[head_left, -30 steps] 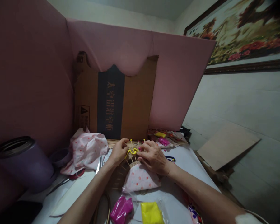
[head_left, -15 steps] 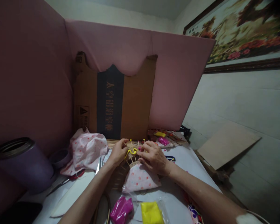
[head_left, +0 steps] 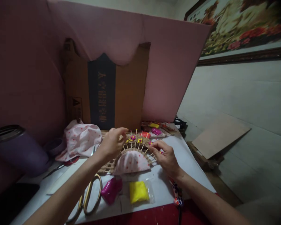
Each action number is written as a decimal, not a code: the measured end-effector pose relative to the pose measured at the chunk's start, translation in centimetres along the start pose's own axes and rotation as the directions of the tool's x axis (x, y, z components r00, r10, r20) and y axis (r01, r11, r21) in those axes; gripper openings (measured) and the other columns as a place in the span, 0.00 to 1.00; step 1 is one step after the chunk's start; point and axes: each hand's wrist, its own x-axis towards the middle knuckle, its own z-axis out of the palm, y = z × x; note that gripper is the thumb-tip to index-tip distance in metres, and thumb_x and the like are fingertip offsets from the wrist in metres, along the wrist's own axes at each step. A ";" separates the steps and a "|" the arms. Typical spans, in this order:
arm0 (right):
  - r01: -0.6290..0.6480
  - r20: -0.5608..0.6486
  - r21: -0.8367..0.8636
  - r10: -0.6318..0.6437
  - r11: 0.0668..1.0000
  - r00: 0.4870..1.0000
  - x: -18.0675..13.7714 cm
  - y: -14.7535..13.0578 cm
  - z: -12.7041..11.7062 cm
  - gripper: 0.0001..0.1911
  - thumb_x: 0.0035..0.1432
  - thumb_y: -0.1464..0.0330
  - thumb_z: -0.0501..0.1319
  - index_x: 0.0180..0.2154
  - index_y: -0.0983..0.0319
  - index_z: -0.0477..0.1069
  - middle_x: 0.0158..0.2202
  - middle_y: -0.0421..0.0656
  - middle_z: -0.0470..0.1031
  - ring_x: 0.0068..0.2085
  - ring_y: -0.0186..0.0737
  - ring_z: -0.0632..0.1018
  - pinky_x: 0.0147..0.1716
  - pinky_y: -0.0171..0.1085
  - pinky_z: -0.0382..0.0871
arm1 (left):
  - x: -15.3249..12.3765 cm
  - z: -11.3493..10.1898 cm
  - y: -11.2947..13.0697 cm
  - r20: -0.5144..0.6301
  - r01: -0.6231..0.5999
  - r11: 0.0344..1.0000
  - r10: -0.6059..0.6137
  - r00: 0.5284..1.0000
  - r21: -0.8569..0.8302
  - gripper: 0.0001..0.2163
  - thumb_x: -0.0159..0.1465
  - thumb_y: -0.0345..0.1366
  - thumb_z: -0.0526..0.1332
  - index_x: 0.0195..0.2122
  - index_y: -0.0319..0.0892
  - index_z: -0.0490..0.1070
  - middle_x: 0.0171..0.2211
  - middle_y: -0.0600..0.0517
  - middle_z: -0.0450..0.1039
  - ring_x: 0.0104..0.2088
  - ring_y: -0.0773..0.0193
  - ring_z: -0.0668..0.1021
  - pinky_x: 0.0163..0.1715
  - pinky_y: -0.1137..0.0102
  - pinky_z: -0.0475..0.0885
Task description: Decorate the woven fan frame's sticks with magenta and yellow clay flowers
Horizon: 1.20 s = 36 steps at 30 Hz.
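Observation:
A fan-shaped woven straw piece (head_left: 140,147) with spoke-like sticks lies on the white table (head_left: 159,187), with small yellow and pink clay flowers (head_left: 136,139) on its rim and a pink dotted cloth pad (head_left: 131,162) in its middle. My left hand (head_left: 112,143) hovers over the left part of the rim, fingers pinched together; whether it holds something is unclear. My right hand (head_left: 165,156) rests at the right end of the fan, fingertips touching the sticks.
Near the front edge lie a pink clay lump (head_left: 111,190), a yellow clay block in plastic (head_left: 137,191) and scissors (head_left: 90,198). A purple cup (head_left: 16,150) and dotted cloth (head_left: 81,140) sit left. More clay packs (head_left: 154,129) lie behind, before a cardboard screen (head_left: 107,90).
Both hands have drawn apart from the top of the fan: the left lifted slightly, the right slid down to the right end. The yellow strip is no longer between them. The view tilted down.

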 end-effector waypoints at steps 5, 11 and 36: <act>0.073 0.077 0.021 -0.075 0.997 0.994 -2.0 -1.2 -0.3 0.11 0.60 0.68 0.56 0.25 0.61 0.67 0.24 0.40 0.69 0.29 0.37 0.68 0.30 0.37 0.62 | -5.8 -1.1 3.1 0.285 -0.154 0.987 0.134 0.949 0.050 0.07 0.57 0.35 0.59 0.35 0.49 0.74 0.33 0.52 0.76 0.35 0.59 0.74 0.36 0.67 0.65; 0.115 0.138 0.025 -0.117 0.993 0.984 -3.2 -1.3 -0.2 0.09 0.59 0.68 0.56 0.26 0.60 0.68 0.25 0.40 0.70 0.30 0.39 0.69 0.32 0.39 0.62 | -10.8 -1.1 0.0 0.155 0.079 0.929 -0.144 0.977 0.361 0.07 0.56 0.36 0.57 0.33 0.47 0.75 0.30 0.49 0.76 0.30 0.57 0.75 0.29 0.66 0.66; -0.020 0.149 0.180 -0.007 0.983 0.989 -4.1 -2.3 -0.1 0.04 0.60 0.69 0.54 0.36 0.61 0.66 0.30 0.40 0.71 0.30 0.35 0.71 0.30 0.34 0.65 | -7.4 5.7 1.9 0.061 0.042 0.942 -0.023 0.998 -0.334 0.13 0.51 0.25 0.55 0.38 0.43 0.64 0.35 0.50 0.70 0.35 0.61 0.71 0.34 0.67 0.68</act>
